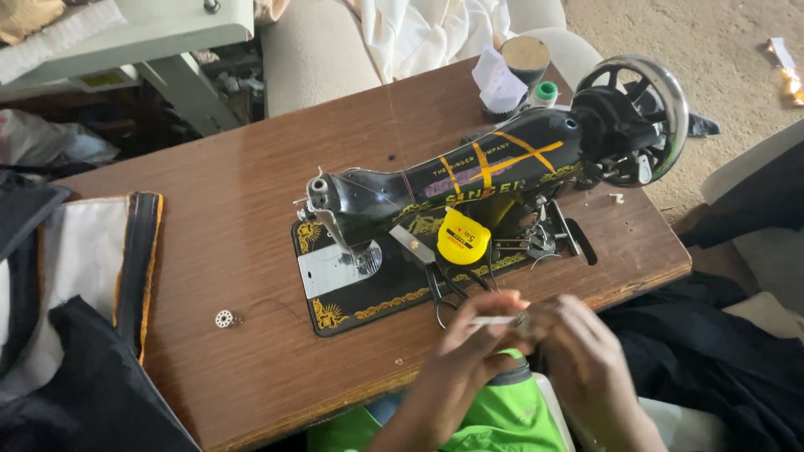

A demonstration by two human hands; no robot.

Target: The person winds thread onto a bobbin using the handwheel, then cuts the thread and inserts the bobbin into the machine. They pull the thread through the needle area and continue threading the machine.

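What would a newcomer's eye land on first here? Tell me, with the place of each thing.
First, the black sewing machine with gold ornament, lying across the middle of the brown wooden table, its silver handwheel at the right end. Next, the round yellow tape measure on the machine's bed, beside dark-handled scissors. At the near edge, the left hand and right hand meet over a small, thin, pale thing, too blurred to name.

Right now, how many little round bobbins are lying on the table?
1. A small silver bobbin lies on the wooden table, left of the black sewing machine. Others may be hidden.
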